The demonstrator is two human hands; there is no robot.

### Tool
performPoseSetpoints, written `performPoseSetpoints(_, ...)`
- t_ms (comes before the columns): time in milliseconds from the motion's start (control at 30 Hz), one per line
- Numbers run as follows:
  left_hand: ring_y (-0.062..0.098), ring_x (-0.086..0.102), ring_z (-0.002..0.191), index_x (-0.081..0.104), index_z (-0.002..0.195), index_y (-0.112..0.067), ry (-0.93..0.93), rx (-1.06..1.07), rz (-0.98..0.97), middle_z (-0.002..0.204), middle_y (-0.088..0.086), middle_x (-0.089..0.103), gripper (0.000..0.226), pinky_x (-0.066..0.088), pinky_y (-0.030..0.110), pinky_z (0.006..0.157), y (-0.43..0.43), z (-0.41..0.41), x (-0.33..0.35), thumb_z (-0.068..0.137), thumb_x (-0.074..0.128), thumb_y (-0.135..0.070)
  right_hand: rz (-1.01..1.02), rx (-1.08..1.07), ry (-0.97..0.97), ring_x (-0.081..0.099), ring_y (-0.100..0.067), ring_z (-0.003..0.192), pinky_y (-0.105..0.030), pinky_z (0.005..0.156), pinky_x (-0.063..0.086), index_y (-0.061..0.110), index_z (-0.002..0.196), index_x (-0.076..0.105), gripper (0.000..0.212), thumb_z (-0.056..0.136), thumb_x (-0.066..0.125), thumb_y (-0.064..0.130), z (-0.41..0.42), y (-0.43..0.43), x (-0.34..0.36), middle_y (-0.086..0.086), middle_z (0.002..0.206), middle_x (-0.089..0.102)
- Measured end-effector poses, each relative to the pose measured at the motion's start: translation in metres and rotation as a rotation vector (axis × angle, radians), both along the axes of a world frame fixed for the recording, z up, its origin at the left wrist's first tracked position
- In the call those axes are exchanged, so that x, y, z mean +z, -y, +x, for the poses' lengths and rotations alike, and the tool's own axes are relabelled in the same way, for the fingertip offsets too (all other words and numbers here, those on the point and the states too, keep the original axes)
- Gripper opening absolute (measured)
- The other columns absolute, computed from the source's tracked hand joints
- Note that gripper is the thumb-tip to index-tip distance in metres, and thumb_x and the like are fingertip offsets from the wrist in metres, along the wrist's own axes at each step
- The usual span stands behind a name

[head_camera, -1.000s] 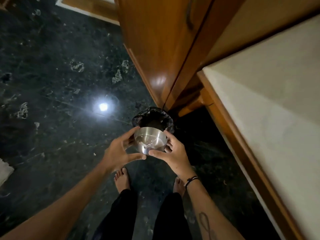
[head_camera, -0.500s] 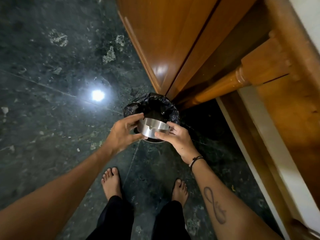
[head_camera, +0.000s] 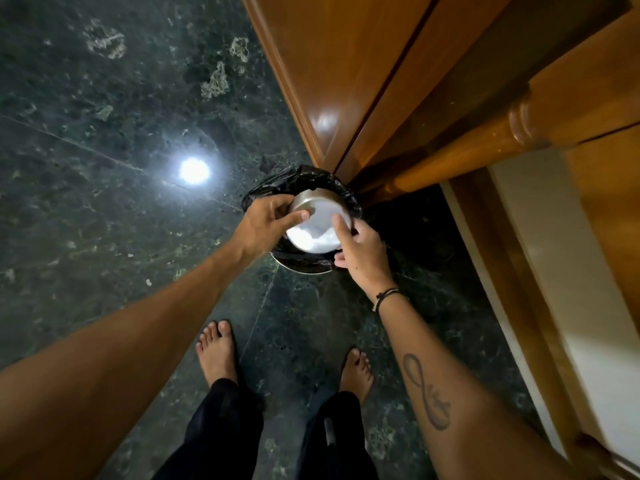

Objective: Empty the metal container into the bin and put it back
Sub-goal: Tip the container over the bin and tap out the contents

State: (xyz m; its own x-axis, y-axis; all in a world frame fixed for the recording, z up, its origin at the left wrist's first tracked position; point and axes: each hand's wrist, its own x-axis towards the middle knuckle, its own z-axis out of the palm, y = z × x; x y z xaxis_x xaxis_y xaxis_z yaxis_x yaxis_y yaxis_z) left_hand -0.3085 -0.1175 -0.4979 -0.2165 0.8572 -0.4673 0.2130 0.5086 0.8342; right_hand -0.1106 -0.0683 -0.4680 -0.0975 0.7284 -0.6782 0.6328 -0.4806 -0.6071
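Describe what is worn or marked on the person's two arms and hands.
Both forearms are bare, with no sleeves in view. The right wrist carries a thin dark cord bracelet, and the right forearm has a dark infinity-loop tattoo. The left hand and the right hand show no rings or gloves.

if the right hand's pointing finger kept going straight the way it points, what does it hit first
It already rests on the upturned base of the metal container. Pushed on past that, the right hand would probably meet the black-lined bin beneath, though depth is unclear.
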Motion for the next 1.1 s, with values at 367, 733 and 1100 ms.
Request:
performPoseSetpoints(367, 0.026, 0.077, 0.077, 0.077, 0.117, 0.009, 0.432, 0.519, -0.303, 0.093, 0.02, 0.08, 0.042, 0.071, 0.041, 0.078, -0.003, 0.018, -0.008, 0.101, 0.075, -0.029, 1.0, 0.786, 0.332, 0.001, -0.034, 0.172, -0.049, 0.141, 0.002, 0.0, 0.173, 0.012, 0.107, 0.097, 0.07, 0.05, -0.008, 0.049, 0.0, -0.023, 0.181, 0.002)
performPoseSetpoints(733, 0.022, 0.071, 0.076, 0.076, 0.098, 0.0, 0.629, 0.638, -0.34, 0.085, 0.011, 0.075, 0.027, 0.063, 0.034, 0.062, -0.009, 0.024, 0.002, 0.105, 0.069, -0.025, 0.885, 0.937, 0.382, 0.005, -0.037, 0.173, -0.049, 0.141, 0.005, -0.002, 0.173, 0.014, 0.117, 0.093, 0.077, 0.055, -0.001, 0.043, -0.017, -0.023, 0.184, 0.004)
performPoseSetpoints(1100, 0.019, 0.074, 0.078, 0.072, 0.118, 0.004, 0.706, 0.66, -0.348, 0.093, 0.01, 0.077, 0.03, 0.061, 0.026, 0.054, -0.01, 0.032, 0.006, 0.109, 0.062, -0.023, 0.999, 0.877, 0.279, 0.007, -0.039, 0.172, -0.054, 0.14, 0.014, 0.0, 0.173, 0.006, 0.105, 0.101, 0.063, 0.05, 0.007, 0.046, -0.008, -0.021, 0.182, -0.002)
